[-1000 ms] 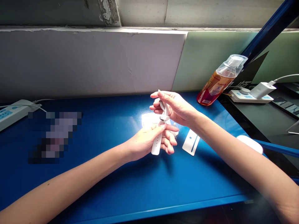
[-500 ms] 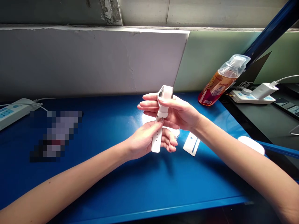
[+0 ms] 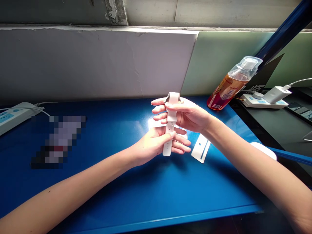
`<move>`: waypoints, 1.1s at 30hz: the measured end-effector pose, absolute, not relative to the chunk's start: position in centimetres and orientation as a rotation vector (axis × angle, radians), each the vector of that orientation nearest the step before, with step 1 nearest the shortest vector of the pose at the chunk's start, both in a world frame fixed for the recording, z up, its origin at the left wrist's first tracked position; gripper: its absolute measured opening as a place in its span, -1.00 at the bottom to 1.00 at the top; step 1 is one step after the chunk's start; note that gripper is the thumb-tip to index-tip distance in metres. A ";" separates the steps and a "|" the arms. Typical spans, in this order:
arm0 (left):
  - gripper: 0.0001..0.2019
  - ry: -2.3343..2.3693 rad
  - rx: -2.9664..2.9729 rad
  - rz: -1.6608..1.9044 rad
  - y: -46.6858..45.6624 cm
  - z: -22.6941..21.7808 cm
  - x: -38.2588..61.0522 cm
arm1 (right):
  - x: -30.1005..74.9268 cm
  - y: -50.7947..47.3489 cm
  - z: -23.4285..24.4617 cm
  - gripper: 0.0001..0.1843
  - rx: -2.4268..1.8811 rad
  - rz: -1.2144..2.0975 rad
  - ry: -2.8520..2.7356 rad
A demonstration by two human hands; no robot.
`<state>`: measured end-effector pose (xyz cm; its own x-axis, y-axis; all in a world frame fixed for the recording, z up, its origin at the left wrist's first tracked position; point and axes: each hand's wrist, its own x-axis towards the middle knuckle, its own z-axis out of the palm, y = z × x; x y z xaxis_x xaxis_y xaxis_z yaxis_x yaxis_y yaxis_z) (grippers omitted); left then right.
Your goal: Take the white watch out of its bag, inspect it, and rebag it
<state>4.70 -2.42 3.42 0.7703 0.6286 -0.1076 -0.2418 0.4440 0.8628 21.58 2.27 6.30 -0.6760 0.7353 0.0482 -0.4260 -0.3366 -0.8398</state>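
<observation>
A white watch strap (image 3: pixel 172 115) hangs upright between my two hands over the blue table. Its upper part forms a loop with a small metal buckle below, and the lower end has a row of holes. My right hand (image 3: pixel 186 112) grips the looped part with the thumb in front and the fingers behind. My left hand (image 3: pixel 158 141) pinches the holed end, its thumb across the front and its fingers stretched out behind. Whatever sits inside the loop is mostly hidden by the strap and fingers.
On the blue table (image 3: pixel 151 191), a white card with a slot (image 3: pixel 200 149) lies right of my hands. Further right are a white rounded object (image 3: pixel 265 151), a bottle with a clear cap (image 3: pixel 230 86) and a power strip (image 3: pixel 263 101). Another power strip (image 3: pixel 18 115) and a pixelated object (image 3: pixel 64 136) lie left.
The strap has straightened and its lower end has shifted slightly right and up. My left thumb has moved lower on the strap, and my left fingers have stretched out. My right hand has shifted slightly.
</observation>
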 end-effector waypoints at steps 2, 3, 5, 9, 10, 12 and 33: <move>-0.69 0.443 0.981 0.534 -2.4 3.4 4.6 | 21.5 2.3 6.2 -0.74 -0.460 2.051 -1.125; -0.68 0.440 0.987 0.523 -2.4 3.5 4.6 | 21.4 2.3 6.2 -0.74 -0.468 2.042 -1.118; -0.66 0.438 0.997 0.502 -2.4 3.6 4.6 | 21.4 2.2 6.3 -0.75 -0.483 2.021 -1.128; -0.63 0.426 1.004 0.465 -2.4 3.8 4.5 | 21.5 2.1 6.5 -0.74 -0.497 2.008 -1.194; -0.63 0.426 1.006 0.459 -2.4 3.8 4.5 | 21.5 2.1 6.5 -0.73 -0.500 2.007 -1.204; -0.63 0.430 1.008 0.449 -2.4 3.7 4.4 | 21.4 2.1 6.3 -0.73 -0.511 2.006 -1.208; -0.63 0.430 0.842 0.440 -2.2 3.0 4.5 | 21.2 2.3 6.6 -0.50 -0.489 2.110 -1.055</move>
